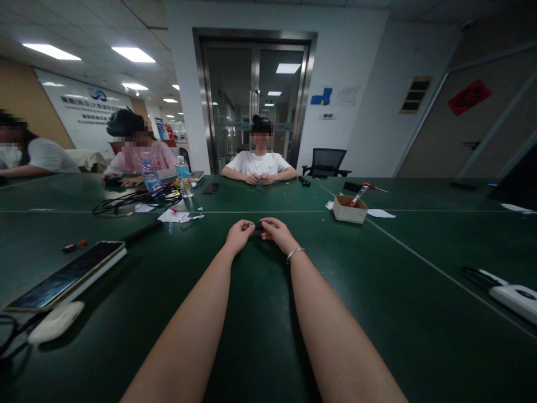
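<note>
Both my arms reach forward over the dark green table [260,291]. A small black object [258,226] is held between my hands, just above the tabletop. My left hand [240,235] pinches its left end with thumb and fingertips. On the other side, my right hand [277,233] grips the right end, its fingers curled; a silver bracelet [296,254] circles that wrist. The object is too small to make out in detail.
A phone on a white box [69,277] and a white case [56,323] lie at the left. Bottles [183,178], cables and paper scraps stand beyond. Right of my hands is a small box [349,210]. A white device [514,296] lies far right. Three people sit across the table.
</note>
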`<control>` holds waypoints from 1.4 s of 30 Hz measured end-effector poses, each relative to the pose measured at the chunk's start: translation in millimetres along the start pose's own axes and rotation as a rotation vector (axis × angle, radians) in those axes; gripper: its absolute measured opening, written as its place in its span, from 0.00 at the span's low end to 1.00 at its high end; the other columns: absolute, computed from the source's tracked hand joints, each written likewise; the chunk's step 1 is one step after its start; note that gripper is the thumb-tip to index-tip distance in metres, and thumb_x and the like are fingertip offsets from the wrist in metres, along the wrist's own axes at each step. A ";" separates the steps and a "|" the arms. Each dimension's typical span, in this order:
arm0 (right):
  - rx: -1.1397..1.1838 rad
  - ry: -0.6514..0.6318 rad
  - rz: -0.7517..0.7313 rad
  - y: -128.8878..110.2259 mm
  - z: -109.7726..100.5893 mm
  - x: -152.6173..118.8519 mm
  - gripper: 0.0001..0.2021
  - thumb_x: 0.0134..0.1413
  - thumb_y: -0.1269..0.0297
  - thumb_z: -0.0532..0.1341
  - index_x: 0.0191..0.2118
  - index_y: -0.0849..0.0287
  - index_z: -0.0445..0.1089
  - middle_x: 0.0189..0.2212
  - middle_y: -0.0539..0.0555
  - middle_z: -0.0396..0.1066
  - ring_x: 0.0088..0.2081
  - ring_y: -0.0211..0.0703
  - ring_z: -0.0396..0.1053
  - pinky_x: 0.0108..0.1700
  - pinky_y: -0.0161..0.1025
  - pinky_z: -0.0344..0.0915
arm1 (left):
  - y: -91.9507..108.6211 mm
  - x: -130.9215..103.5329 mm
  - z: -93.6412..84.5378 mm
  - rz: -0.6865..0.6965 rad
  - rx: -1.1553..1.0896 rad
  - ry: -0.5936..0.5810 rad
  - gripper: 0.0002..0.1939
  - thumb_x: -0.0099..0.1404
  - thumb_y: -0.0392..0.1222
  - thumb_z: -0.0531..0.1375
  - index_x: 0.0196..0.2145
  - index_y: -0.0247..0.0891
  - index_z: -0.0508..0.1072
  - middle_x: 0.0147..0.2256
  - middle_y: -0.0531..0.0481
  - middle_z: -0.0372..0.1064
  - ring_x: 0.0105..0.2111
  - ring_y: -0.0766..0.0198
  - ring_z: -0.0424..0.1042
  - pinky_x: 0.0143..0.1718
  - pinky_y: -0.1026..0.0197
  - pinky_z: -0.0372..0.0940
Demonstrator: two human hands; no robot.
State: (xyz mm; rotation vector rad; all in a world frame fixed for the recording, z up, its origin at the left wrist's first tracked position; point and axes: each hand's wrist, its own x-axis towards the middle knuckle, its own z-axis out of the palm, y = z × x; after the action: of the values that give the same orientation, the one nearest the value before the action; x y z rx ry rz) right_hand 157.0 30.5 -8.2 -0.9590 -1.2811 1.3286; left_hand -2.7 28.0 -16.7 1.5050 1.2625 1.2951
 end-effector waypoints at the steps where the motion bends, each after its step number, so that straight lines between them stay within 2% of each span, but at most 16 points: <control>1: -0.001 0.005 -0.004 0.1 0.0 0.0 0.05 0.54 0.72 0.60 0.38 0.61 0.69 0.21 0.48 0.68 0.20 0.30 0.69 0.25 0.28 0.71 | -0.3 0.1 -0.3 0.005 -0.001 -0.008 0.10 0.56 0.40 0.61 0.36 0.35 0.72 0.30 0.48 0.71 0.32 0.63 0.71 0.38 0.59 0.64; 4: 0.014 0.011 -0.006 0.7 -0.7 -0.3 0.07 0.52 0.76 0.60 0.38 0.61 0.69 0.22 0.47 0.68 0.21 0.29 0.69 0.25 0.27 0.70 | -2.1 1.0 -0.9 0.013 -0.017 -0.025 0.10 0.56 0.40 0.61 0.36 0.34 0.72 0.29 0.48 0.71 0.31 0.64 0.70 0.37 0.60 0.64; 9: 0.086 0.015 0.019 0.8 -1.6 -0.3 0.15 0.45 0.82 0.62 0.41 0.61 0.68 0.32 0.51 0.72 0.23 0.30 0.71 0.27 0.28 0.71 | -1.7 1.9 -0.8 -0.021 -0.033 -0.018 0.09 0.56 0.39 0.61 0.36 0.34 0.72 0.28 0.49 0.70 0.30 0.64 0.70 0.36 0.61 0.64; 12: 0.118 0.025 0.037 -0.8 -0.3 -0.4 0.10 0.48 0.77 0.63 0.39 0.64 0.68 0.29 0.52 0.72 0.25 0.32 0.72 0.30 0.30 0.73 | 1.5 0.7 -1.3 -0.019 -0.027 -0.008 0.09 0.56 0.39 0.60 0.36 0.34 0.72 0.28 0.48 0.70 0.30 0.64 0.70 0.36 0.60 0.64; 15: 0.078 0.023 0.073 -3.3 1.5 -1.3 0.06 0.55 0.69 0.60 0.37 0.66 0.67 0.23 0.54 0.71 0.21 0.35 0.71 0.25 0.31 0.72 | 4.7 -0.8 -1.5 -0.016 -0.042 0.003 0.09 0.56 0.39 0.60 0.36 0.34 0.72 0.28 0.48 0.70 0.30 0.64 0.70 0.36 0.60 0.65; 18: 0.042 -0.001 0.074 -5.9 2.2 -2.7 0.06 0.55 0.73 0.59 0.40 0.65 0.66 0.22 0.52 0.70 0.19 0.34 0.70 0.23 0.30 0.70 | 6.8 -1.6 -1.1 -0.023 -0.063 0.021 0.10 0.56 0.39 0.61 0.36 0.33 0.71 0.27 0.48 0.70 0.30 0.64 0.70 0.35 0.60 0.65; 21: 0.069 -0.015 0.050 -7.2 2.4 -3.4 0.16 0.50 0.78 0.60 0.46 0.60 0.64 0.26 0.49 0.71 0.21 0.33 0.72 0.25 0.30 0.71 | 7.5 -1.7 -0.4 -0.039 -0.061 0.039 0.09 0.56 0.39 0.60 0.36 0.34 0.71 0.27 0.49 0.70 0.29 0.65 0.70 0.36 0.60 0.65; 23: 0.041 0.001 0.067 -7.0 2.9 -3.0 0.15 0.52 0.74 0.61 0.46 0.61 0.64 0.25 0.49 0.70 0.20 0.33 0.71 0.24 0.30 0.71 | 6.5 -1.5 0.3 -0.035 -0.051 0.030 0.09 0.56 0.40 0.61 0.36 0.34 0.72 0.27 0.48 0.70 0.30 0.64 0.70 0.37 0.60 0.65; 26: -0.052 -0.004 0.080 -6.0 3.8 -1.9 0.09 0.55 0.68 0.59 0.42 0.64 0.65 0.20 0.49 0.68 0.16 0.31 0.67 0.18 0.27 0.67 | 2.9 -0.6 1.2 -0.009 -0.039 -0.004 0.10 0.55 0.40 0.61 0.36 0.35 0.72 0.29 0.48 0.71 0.32 0.64 0.71 0.38 0.59 0.65; 27: -0.054 -0.013 0.068 -5.8 4.0 -1.7 0.08 0.54 0.70 0.59 0.41 0.63 0.66 0.20 0.48 0.68 0.16 0.30 0.67 0.18 0.26 0.66 | 1.6 -0.2 1.4 0.001 -0.037 -0.013 0.09 0.55 0.39 0.61 0.36 0.35 0.72 0.29 0.48 0.71 0.32 0.64 0.71 0.38 0.59 0.65; 30: 0.010 -0.015 0.035 -5.8 4.2 -1.7 0.17 0.49 0.77 0.61 0.46 0.58 0.64 0.26 0.48 0.70 0.19 0.31 0.70 0.22 0.28 0.69 | -1.7 1.0 1.7 0.024 -0.031 -0.019 0.08 0.56 0.38 0.60 0.36 0.35 0.72 0.29 0.48 0.71 0.31 0.64 0.71 0.39 0.59 0.65; 32: 0.005 0.008 0.063 -6.0 4.3 -1.7 0.16 0.51 0.74 0.61 0.47 0.60 0.64 0.25 0.48 0.69 0.19 0.32 0.70 0.21 0.29 0.70 | -3.3 1.8 1.8 0.033 -0.030 -0.014 0.08 0.57 0.37 0.59 0.36 0.34 0.72 0.30 0.47 0.72 0.31 0.64 0.71 0.38 0.59 0.65; 35: -0.061 0.009 0.090 -6.1 4.5 -1.4 0.07 0.54 0.70 0.59 0.40 0.64 0.66 0.23 0.50 0.69 0.16 0.31 0.68 0.18 0.27 0.66 | -5.7 3.3 2.0 0.034 -0.006 -0.007 0.08 0.58 0.37 0.59 0.36 0.34 0.72 0.31 0.46 0.72 0.31 0.64 0.71 0.38 0.59 0.66; 38: -0.017 -0.013 0.041 -5.5 4.2 -1.2 0.12 0.50 0.75 0.61 0.43 0.61 0.66 0.28 0.50 0.70 0.18 0.30 0.70 0.21 0.27 0.69 | -8.0 4.4 2.2 0.031 0.003 0.001 0.09 0.58 0.39 0.60 0.36 0.35 0.73 0.30 0.46 0.73 0.30 0.64 0.72 0.38 0.59 0.66; 40: 0.003 0.003 0.052 -4.9 4.1 -0.9 0.13 0.51 0.73 0.61 0.44 0.61 0.65 0.27 0.50 0.69 0.19 0.32 0.71 0.22 0.29 0.70 | -8.8 4.6 2.2 0.036 -0.005 0.009 0.09 0.57 0.41 0.60 0.36 0.35 0.73 0.29 0.47 0.73 0.30 0.63 0.72 0.38 0.59 0.66; 42: -0.022 0.021 0.082 -4.5 4.1 -0.5 0.10 0.54 0.68 0.60 0.42 0.63 0.65 0.25 0.50 0.69 0.18 0.32 0.70 0.20 0.28 0.69 | -9.0 4.5 2.1 0.037 -0.005 0.012 0.09 0.57 0.41 0.60 0.36 0.35 0.73 0.29 0.47 0.73 0.31 0.63 0.72 0.38 0.59 0.66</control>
State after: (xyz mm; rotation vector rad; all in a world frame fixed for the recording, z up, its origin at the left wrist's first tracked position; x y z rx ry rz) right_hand 153.7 28.9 -3.3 -1.0481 -1.2541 1.3668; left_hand -2.5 34.4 -24.7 1.5256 1.2434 1.3318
